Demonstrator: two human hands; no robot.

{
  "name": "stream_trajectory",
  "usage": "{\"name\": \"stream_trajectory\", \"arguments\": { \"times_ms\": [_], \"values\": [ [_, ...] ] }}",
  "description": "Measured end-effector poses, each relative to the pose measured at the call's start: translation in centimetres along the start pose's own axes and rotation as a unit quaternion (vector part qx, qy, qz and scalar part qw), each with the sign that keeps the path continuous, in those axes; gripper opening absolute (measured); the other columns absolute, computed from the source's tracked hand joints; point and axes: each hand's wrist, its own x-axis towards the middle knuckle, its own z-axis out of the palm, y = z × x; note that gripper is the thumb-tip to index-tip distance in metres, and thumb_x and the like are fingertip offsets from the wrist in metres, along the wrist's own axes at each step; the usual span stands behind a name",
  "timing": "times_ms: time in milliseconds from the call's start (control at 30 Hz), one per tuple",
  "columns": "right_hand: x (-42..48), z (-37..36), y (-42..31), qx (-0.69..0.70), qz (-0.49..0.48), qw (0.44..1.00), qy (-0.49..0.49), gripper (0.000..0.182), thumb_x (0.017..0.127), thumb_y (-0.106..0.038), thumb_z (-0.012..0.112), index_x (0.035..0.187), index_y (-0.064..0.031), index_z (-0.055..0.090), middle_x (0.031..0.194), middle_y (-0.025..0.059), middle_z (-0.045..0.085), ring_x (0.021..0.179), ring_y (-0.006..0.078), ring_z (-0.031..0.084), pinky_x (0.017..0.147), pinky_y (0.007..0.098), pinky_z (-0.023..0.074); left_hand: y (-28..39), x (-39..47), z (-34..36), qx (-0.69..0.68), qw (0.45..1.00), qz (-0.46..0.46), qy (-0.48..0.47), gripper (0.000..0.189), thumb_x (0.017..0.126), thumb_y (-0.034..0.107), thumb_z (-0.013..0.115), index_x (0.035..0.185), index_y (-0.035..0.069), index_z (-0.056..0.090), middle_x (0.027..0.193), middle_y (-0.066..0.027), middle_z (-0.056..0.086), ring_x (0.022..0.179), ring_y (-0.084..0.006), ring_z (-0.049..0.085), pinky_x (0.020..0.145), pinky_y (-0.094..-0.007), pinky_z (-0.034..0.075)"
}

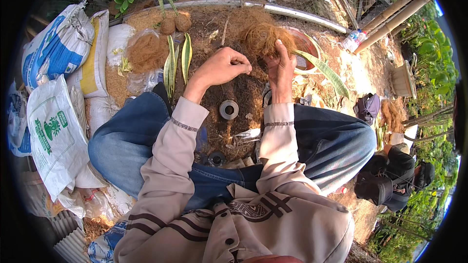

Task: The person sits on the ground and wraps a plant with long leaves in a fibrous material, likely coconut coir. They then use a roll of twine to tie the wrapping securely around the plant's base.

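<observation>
My right hand (pixel 280 69) grips a loose ball of brown coconut fibre (pixel 265 40), thumb on its near side. From the ball's right side a variegated snake plant leaf (pixel 323 69) slants down to the right. To the left of the fibre, my left hand (pixel 223 67) hangs over dark soil with its fingers curled and the thumb pressed to the fingertips. Any thin strand in that pinch is too fine to make out. Below the hands, a round spool-like thing (pixel 229 110) with a dark centre stands on the soil between my legs.
Left lie snake plant leaves (pixel 186 56), a plastic bag of fibre (pixel 146 53), two fibre-wrapped balls (pixel 175 25) and filled sacks (pixel 58 44). A round basin (pixel 303 44) is behind my right hand. Bamboo poles (pixel 393 18) and another person (pixel 398 175) are at right.
</observation>
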Motion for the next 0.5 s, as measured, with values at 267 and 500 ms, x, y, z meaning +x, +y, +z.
{"name": "stream_trajectory", "arguments": {
  "times_ms": [267,500],
  "values": [
    [-0.3,0.6,0.8,-0.007,-0.001,1.000,-0.008,0.033,0.095,-0.018,0.074,0.118,-0.0035,0.054,0.115,0.0101,0.067,0.100,0.0234,0.070,0.085,0.0469,0.0619,2.7,-1.6,-2.5,-0.038,0.999,-0.011,-0.014,0.018,0.090,0.014,0.072,0.090,-0.003,0.075,0.075,-0.0050,0.070,0.064,-0.0102,0.063,0.061,-0.0266,0.051],
    [0.1,0.4,1.2,-0.028,-0.005,0.999,0.032,0.041,0.093,-0.018,0.076,0.122,-0.0014,0.052,0.112,0.0103,0.065,0.095,0.0227,0.069,0.081,0.0462,0.0611,4.8,-2.6,-3.1,-0.106,0.972,-0.153,-0.143,0.018,0.096,0.013,0.069,0.103,-0.003,0.069,0.070,-0.0038,0.067,0.055,-0.0117,0.063,0.052,-0.0279,0.053]
  ]
}}
